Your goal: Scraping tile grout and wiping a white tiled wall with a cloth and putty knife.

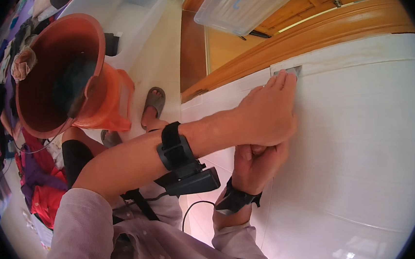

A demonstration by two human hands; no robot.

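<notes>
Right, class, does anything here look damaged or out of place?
Yes: the wooden frame looks dark and rough at its left end, unlike the smooth wood beside it; damage or dirt, I cannot tell. Clothes also lie jumbled near the orange bucket.

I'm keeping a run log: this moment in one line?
left hand: fingers at blade; right hand: beside left, grip hidden; blade: at tile, near wood trim; bucket: far left
</notes>
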